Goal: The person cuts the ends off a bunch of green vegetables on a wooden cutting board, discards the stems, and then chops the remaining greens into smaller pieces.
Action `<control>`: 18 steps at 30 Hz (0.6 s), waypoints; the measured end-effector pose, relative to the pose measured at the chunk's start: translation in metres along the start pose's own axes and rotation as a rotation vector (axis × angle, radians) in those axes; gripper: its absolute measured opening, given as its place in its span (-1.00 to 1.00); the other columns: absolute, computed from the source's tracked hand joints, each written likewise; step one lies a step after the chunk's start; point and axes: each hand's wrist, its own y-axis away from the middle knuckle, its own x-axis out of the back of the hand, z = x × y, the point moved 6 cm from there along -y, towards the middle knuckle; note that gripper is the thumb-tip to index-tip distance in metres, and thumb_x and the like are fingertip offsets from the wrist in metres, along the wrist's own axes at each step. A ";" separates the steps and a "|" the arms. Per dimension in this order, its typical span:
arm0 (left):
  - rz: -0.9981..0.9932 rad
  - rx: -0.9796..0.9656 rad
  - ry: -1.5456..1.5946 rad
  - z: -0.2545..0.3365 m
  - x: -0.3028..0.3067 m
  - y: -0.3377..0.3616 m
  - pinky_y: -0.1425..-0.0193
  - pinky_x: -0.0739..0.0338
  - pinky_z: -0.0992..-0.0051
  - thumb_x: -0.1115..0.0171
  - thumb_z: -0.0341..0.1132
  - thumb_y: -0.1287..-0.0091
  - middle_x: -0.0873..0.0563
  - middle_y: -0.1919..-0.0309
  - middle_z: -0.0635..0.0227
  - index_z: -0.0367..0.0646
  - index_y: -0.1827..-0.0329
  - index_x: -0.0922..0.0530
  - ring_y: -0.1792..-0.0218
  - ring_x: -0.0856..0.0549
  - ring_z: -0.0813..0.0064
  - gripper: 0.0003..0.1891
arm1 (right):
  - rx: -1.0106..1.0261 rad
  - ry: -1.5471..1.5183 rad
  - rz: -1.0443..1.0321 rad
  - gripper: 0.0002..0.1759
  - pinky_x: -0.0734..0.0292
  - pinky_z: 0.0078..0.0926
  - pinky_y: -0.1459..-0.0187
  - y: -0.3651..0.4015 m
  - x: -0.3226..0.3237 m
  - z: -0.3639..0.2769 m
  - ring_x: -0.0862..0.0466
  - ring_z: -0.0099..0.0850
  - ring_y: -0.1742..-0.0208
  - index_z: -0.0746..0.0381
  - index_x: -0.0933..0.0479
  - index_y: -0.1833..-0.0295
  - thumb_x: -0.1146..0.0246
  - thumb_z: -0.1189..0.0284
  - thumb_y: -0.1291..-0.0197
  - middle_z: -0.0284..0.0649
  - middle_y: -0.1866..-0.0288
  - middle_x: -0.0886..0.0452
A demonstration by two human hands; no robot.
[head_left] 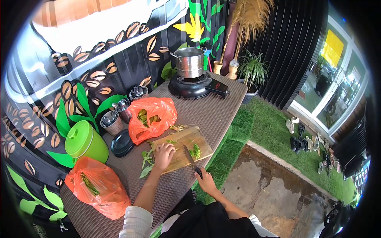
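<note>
Greens lie at the left end of the board, just below the middle of the frame, their leaves hanging off its edge onto the table. The left hand presses down on them, fingers curled. The right hand is closed around the handle of a knife, whose blade lies across the board between the left hand and a small chopped pile to the right. An orange bag with more greens touches the board's upper left side; a second bag sits at lower left. A green canister stands left of centre, a pot on a stove at top centre.
</note>
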 end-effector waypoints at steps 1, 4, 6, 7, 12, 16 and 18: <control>0.050 -0.058 0.104 0.008 0.003 -0.003 -0.06 -0.34 0.25 -0.29 -0.35 -0.18 -0.64 0.17 0.32 -0.12 0.32 -0.59 0.04 -0.56 0.27 -0.92 | -0.001 0.025 -0.004 -0.67 -0.46 0.13 0.30 -0.001 -0.001 0.000 -0.59 0.25 0.32 0.28 -0.33 0.10 -0.11 0.21 -0.32 0.24 0.44 -0.58; 0.094 0.066 0.371 0.013 -0.012 0.002 0.08 -0.43 0.24 -0.27 -0.41 -0.18 -0.64 0.25 0.21 -0.21 0.32 -0.54 0.15 -0.60 0.14 -0.90 | 0.001 0.078 -0.016 -0.69 -0.47 0.14 0.30 -0.003 -0.004 0.003 -0.60 0.24 0.34 0.28 -0.33 0.10 -0.10 0.22 -0.32 0.23 0.45 -0.58; -0.006 0.102 0.345 0.013 -0.025 0.008 0.10 -0.47 0.26 -0.27 -0.42 -0.19 -0.66 0.26 0.19 -0.24 0.29 -0.55 0.16 -0.61 0.08 -0.89 | 0.004 0.105 -0.027 -0.70 -0.48 0.14 0.30 -0.002 -0.005 0.000 -0.60 0.23 0.35 0.27 -0.32 0.10 -0.09 0.23 -0.32 0.22 0.45 -0.59; -0.105 0.138 0.318 0.012 -0.035 0.012 0.13 -0.51 0.27 -0.27 -0.44 -0.20 -0.67 0.26 0.16 -0.27 0.26 -0.55 0.17 -0.62 0.01 -0.88 | -0.018 0.178 -0.041 -0.70 -0.49 0.14 0.30 -0.002 -0.004 -0.003 -0.61 0.22 0.36 0.27 -0.33 0.08 -0.08 0.24 -0.32 0.21 0.46 -0.59; -0.046 -0.014 0.026 0.028 -0.039 0.021 -0.07 -0.44 0.26 -0.27 -0.42 -0.16 -0.68 0.36 0.25 -0.24 0.38 -0.61 0.19 -0.63 0.19 -0.93 | -0.048 0.366 -0.060 -0.70 -0.52 0.12 0.30 -0.012 0.002 -0.002 -0.63 0.18 0.37 0.28 -0.32 0.05 -0.06 0.26 -0.32 0.20 0.45 -0.60; -0.077 -0.039 -0.064 0.036 -0.048 0.024 -0.12 -0.42 0.27 -0.23 -0.40 -0.19 -0.66 0.35 0.25 -0.20 0.38 -0.64 0.14 -0.61 0.22 -0.92 | -0.044 0.359 -0.032 -0.67 -0.51 0.13 0.27 -0.023 0.007 0.004 -0.62 0.20 0.33 0.23 -0.32 -0.03 -0.06 0.22 -0.32 0.19 0.42 -0.61; -0.105 0.023 -0.013 0.034 -0.056 0.027 -0.11 -0.44 0.27 -0.21 -0.40 -0.20 -0.66 0.34 0.23 -0.22 0.38 -0.63 0.13 -0.61 0.20 -0.91 | -0.024 0.365 -0.046 -0.67 -0.52 0.13 0.27 -0.025 0.005 0.002 -0.62 0.19 0.33 0.23 -0.31 -0.03 -0.06 0.22 -0.32 0.19 0.42 -0.61</control>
